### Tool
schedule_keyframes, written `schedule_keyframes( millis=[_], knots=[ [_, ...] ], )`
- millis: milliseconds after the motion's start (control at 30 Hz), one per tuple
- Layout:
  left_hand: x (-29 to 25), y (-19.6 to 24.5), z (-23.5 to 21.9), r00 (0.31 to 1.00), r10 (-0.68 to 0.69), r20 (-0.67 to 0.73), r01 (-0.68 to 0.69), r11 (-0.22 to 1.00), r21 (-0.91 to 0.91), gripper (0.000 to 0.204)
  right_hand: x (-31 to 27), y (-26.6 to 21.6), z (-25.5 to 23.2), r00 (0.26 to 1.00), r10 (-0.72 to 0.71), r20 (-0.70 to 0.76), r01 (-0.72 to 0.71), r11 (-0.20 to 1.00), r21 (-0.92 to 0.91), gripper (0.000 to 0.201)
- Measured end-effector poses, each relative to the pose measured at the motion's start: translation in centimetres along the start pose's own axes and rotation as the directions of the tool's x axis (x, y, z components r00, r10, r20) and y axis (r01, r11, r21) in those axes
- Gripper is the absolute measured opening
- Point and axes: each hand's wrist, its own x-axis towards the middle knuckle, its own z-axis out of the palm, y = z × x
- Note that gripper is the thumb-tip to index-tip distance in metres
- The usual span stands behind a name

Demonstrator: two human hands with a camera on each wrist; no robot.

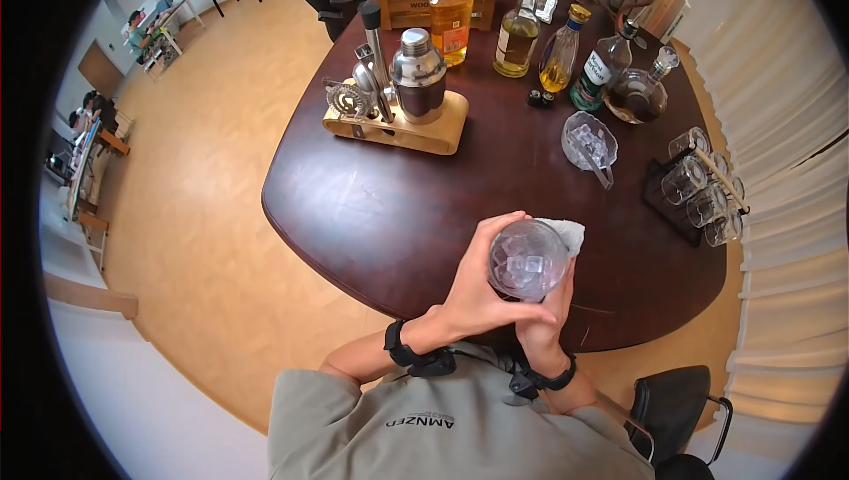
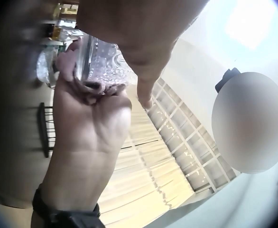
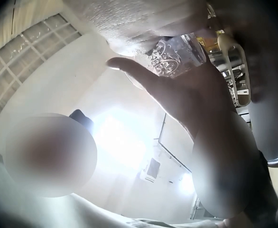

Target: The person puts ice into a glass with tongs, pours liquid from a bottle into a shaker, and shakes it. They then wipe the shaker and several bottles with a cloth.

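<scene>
- Background: glossy dark-brown table (image 1: 354,201).
- Clear round glass (image 1: 531,230) with ice (image 1: 528,266): between both hands, near.
- Left hand (image 1: 475,284): half-open, fingers curled round its left side.
- Right hand (image 1: 550,310): likewise, right side, beside white cloth (image 1: 569,234).

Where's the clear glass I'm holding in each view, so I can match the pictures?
Head: the glass, right of and below centre.
Left wrist: glass near the top, left of centre.
Right wrist: glass near the top, right of centre.
Shared landmark: the pale curtain, at right from the head, low centre from the left wrist, top-left corner from the right.
</scene>
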Motion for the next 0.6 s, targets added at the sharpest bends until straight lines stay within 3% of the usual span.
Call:
schedule_keyframes(
  millis=[33, 133, 167, 300, 333, 367, 400, 467, 533, 600],
  knots=[
    [0.2, -0.2, -0.2, 0.999, -0.031, -0.028, 0.031, 1.000, 0.002, 0.118, 0.0, 0.0, 0.3, 1.000, 0.008, -0.024, -0.011, 0.994, -0.111, 0.054],
    [0.4, 0.3, -1.1, 0.995, -0.094, 0.035, 0.091, 0.993, 0.072, 0.114, -0.3, -0.7, 0.5, 0.998, -0.067, -0.003, 0.065, 0.977, -0.206, 0.055],
    [0.5, 0.2, -1.2, 0.997, -0.018, 0.071, 0.008, 0.992, 0.129, 0.111, -0.1, -2.1, 1.3, 0.998, -0.069, -0.002, 0.068, 0.984, -0.163, 0.058],
    [0.5, 0.8, -1.1, 0.998, 0.020, 0.058, -0.024, 0.997, 0.078, 0.104, 0.0, -3.3, 1.6, 0.987, -0.129, 0.092, 0.142, 0.977, -0.158, 0.060],
    [1.0, 1.4, -1.5, 0.992, 0.088, 0.088, -0.102, 0.982, 0.162, 0.106, 0.0, -3.2, 1.4, 0.989, -0.125, 0.083, 0.137, 0.978, -0.160, 0.060],
    [1.2, 1.8, -1.9, 0.980, 0.156, 0.124, -0.182, 0.953, 0.240, 0.108, 0.1, -3.0, 0.9, 0.986, -0.107, 0.132, 0.134, 0.967, -0.218, 0.059],
    [1.2, 1.9, -2.2, 0.980, 0.152, 0.132, -0.180, 0.955, 0.237, 0.108, 0.2, -2.6, 0.6, 0.980, -0.087, 0.177, 0.134, 0.952, -0.275, 0.059],
    [1.4, 2.1, -2.5, 0.978, 0.155, 0.138, -0.185, 0.953, 0.238, 0.106, 0.4, -0.6, 0.0, 0.987, -0.063, 0.147, 0.097, 0.966, -0.241, 0.057],
    [1.4, 1.9, -2.7, 0.972, 0.160, 0.173, -0.200, 0.948, 0.248, 0.106, 0.5, -0.1, 1.0, 0.991, 0.132, 0.008, -0.131, 0.989, -0.074, 0.055],
    [0.9, 1.1, -2.8, 0.984, 0.086, 0.158, -0.127, 0.956, 0.266, 0.106, 0.6, -1.4, 1.3, 0.995, 0.096, 0.007, -0.094, 0.989, -0.116, 0.052]
  ],
)
